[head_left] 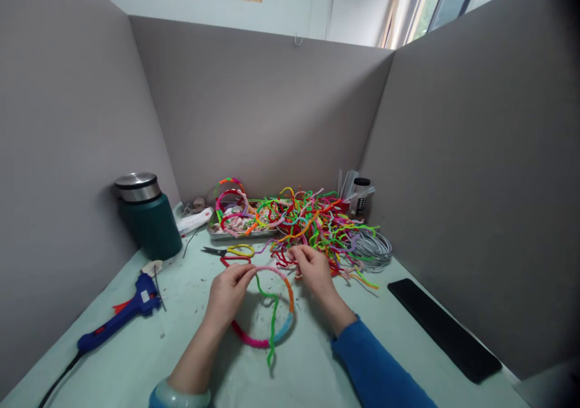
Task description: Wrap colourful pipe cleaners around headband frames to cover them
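My left hand point(229, 293) pinches the upper left of a ring point(290, 293) wrapped in pink, orange, light blue and magenta fuzzy strands. From near those fingertips a loose green pipe cleaner point(274, 317) hangs through the ring and past its lower edge. To the right of the ring, my right hand point(312, 269) is closed in a pinch at the front of a tangled pile of coloured pipe cleaners point(317, 220). Whatever those right fingers hold is too small to make out. Yellow-and-red-handled scissors point(233, 252) lie just beyond my left hand.
A metal tray point(215, 234) holding finished-looking coloured rings point(232, 205) stands at the back. Grey wire coil point(374, 251) and a black-capped jar point(361, 196) are right. A green flask point(151, 226) and blue glue gun point(127, 311) sit left; a black strip point(444, 329) lies right.
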`<act>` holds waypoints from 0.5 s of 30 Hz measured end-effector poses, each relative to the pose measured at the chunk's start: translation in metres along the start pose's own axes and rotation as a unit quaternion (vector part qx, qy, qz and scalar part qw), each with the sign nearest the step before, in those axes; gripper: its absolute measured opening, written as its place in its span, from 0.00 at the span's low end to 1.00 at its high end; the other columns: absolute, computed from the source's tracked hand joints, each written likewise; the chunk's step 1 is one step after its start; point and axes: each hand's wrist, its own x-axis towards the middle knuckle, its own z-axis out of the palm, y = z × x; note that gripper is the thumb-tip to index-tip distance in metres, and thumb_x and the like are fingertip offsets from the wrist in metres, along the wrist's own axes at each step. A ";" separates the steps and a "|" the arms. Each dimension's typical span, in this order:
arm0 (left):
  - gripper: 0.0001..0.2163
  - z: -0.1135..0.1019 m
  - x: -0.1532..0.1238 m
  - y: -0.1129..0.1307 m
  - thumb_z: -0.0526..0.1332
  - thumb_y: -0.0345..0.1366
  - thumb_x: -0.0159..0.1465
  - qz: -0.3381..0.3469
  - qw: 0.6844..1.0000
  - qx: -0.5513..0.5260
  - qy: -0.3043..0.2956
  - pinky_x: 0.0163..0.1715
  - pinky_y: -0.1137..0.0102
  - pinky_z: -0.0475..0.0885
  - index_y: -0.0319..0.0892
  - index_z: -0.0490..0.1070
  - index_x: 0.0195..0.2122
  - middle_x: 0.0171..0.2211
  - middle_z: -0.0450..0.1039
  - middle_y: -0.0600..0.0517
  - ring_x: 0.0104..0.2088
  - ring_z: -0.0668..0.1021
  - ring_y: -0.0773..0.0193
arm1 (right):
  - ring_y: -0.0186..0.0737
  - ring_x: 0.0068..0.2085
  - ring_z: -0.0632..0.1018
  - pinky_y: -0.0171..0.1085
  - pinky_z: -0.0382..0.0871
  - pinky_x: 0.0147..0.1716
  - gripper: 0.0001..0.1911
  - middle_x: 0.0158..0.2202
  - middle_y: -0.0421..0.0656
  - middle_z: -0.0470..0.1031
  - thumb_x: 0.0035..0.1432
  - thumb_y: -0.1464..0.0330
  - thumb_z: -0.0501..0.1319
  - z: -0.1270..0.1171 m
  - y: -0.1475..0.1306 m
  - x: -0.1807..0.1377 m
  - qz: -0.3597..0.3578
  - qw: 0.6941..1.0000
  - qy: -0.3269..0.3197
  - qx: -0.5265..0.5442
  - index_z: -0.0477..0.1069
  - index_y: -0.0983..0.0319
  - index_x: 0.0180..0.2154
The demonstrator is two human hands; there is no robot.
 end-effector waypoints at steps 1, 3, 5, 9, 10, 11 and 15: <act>0.13 0.000 0.000 0.002 0.57 0.45 0.58 -0.001 1.000 -0.027 -0.004 0.37 0.71 0.68 0.43 0.76 0.32 0.33 0.77 0.51 0.35 0.76 0.62 | 0.32 0.21 0.68 0.31 0.60 0.20 0.16 0.23 0.41 0.71 0.58 0.60 0.54 0.000 0.003 0.002 0.046 0.998 -0.034 0.031 0.72 0.65 0.29; 0.13 0.000 0.000 0.006 0.58 0.45 0.57 -0.009 0.997 -0.075 -0.010 0.35 0.72 0.69 0.42 0.76 0.32 0.32 0.77 0.50 0.34 0.75 0.62 | 0.31 0.21 0.68 0.30 0.59 0.19 0.16 0.23 0.40 0.70 0.55 0.59 0.58 0.003 0.005 0.000 0.095 0.982 -0.138 0.092 0.72 0.66 0.27; 0.14 0.000 -0.001 0.009 0.58 0.45 0.57 -0.020 0.994 -0.110 -0.016 0.32 0.73 0.68 0.41 0.76 0.33 0.31 0.76 0.50 0.32 0.75 0.63 | 0.32 0.25 0.70 0.29 0.61 0.22 0.15 0.25 0.40 0.71 0.51 0.58 0.62 0.008 0.003 -0.007 0.093 0.951 -0.251 0.157 0.73 0.66 0.29; 0.14 -0.002 -0.002 0.013 0.58 0.46 0.57 -0.029 0.989 -0.140 -0.018 0.28 0.74 0.67 0.40 0.75 0.33 0.29 0.75 0.50 0.30 0.73 0.65 | 0.33 0.30 0.73 0.31 0.65 0.30 0.15 0.27 0.41 0.72 0.50 0.59 0.64 0.013 -0.003 -0.021 0.097 0.863 -0.421 0.264 0.73 0.64 0.34; 0.14 -0.003 -0.002 0.013 0.58 0.46 0.57 -0.032 0.989 -0.145 -0.019 0.27 0.74 0.67 0.40 0.75 0.32 0.28 0.74 0.51 0.29 0.72 0.65 | 0.33 0.29 0.72 0.32 0.65 0.30 0.14 0.26 0.40 0.71 0.49 0.60 0.64 0.013 -0.003 -0.022 0.110 0.844 -0.444 0.280 0.73 0.64 0.34; 0.14 -0.004 -0.002 0.013 0.58 0.46 0.56 -0.035 0.988 -0.149 -0.022 0.27 0.74 0.66 0.40 0.75 0.32 0.27 0.73 0.51 0.28 0.71 0.66 | 0.32 0.26 0.71 0.32 0.65 0.29 0.14 0.23 0.38 0.69 0.49 0.60 0.64 0.013 -0.001 -0.022 0.127 0.830 -0.456 0.294 0.72 0.64 0.34; 0.14 -0.006 -0.002 0.015 0.58 0.45 0.57 -0.036 0.987 -0.153 -0.032 0.24 0.75 0.64 0.39 0.74 0.31 0.22 0.67 0.54 0.25 0.67 0.68 | 0.26 0.17 0.56 0.29 0.58 0.19 0.14 0.16 0.31 0.54 0.52 0.59 0.61 0.012 0.009 -0.014 0.170 0.877 -0.361 0.268 0.72 0.65 0.30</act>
